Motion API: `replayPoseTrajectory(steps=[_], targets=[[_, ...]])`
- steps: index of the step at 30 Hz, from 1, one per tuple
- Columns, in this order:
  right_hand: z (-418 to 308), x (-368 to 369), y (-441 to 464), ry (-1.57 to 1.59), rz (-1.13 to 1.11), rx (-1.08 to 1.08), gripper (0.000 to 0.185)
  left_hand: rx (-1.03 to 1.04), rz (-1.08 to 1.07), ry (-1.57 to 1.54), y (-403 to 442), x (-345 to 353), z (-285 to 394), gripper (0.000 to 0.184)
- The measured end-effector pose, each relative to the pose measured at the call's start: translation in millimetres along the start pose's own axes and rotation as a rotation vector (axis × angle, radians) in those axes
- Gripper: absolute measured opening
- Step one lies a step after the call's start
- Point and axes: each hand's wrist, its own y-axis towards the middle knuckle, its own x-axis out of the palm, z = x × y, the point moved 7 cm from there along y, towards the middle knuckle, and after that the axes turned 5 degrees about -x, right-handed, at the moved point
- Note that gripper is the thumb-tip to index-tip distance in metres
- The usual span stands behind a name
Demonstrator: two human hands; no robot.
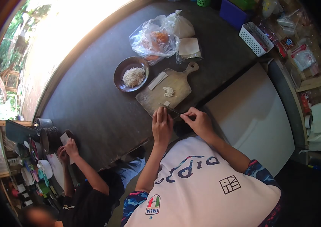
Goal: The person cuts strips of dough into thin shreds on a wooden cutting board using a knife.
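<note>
My right hand [199, 122] is closed in a pinch around the near end of a thin knife [172, 110], whose blade slants across the near corner of a wooden cutting board [183, 77]. Beside the blade, my left hand [162, 123] has its fingers pressed together and bent down at the board's edge; whatever lies under them is hidden. A small pale piece [167, 103] sits just past the blade. Farther up the board are a little heap of pale cut sticks [168, 91] and a flat pale strip [157, 81].
Left of the board stands a brown bowl [120, 84] of pale shreds [134, 77]. Behind are a clear plastic bag [145, 36] with orange contents, a knotted bag [183, 26] and a wrapped square packet [189, 48]. A white basket [254, 39] stands right. Another person's hands [68, 148] work at left.
</note>
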Motion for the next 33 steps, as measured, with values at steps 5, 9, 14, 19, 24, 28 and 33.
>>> replayPoseTrajectory(steps=[5,9,14,19,24,28,33], targets=[[7,1,-2,-0.004,-0.004,0.023,0.031,-0.019,0.004,-0.010,-2,1,0,0.040],[-7,11,13,0.001,0.018,-0.027,0.029,-0.002,0.009,0.007,-3,1,0,0.040],[5,-6,-4,-0.003,0.001,0.004,0.031,-0.003,0.018,0.004,-3,1,-1,0.039],[0,1,1,0.008,0.060,-0.069,0.030,0.002,0.004,0.028,-2,-1,3,0.041],[-7,2,7,0.007,0.029,-0.038,0.031,-0.006,-0.005,0.002,-2,0,2,0.041],[6,-8,-8,-0.020,-0.031,0.049,0.030,-0.024,0.012,-0.019,-4,0,-2,0.040],[0,9,5,-0.001,0.033,-0.029,0.030,-0.019,0.015,-0.008,-4,2,-2,0.041]])
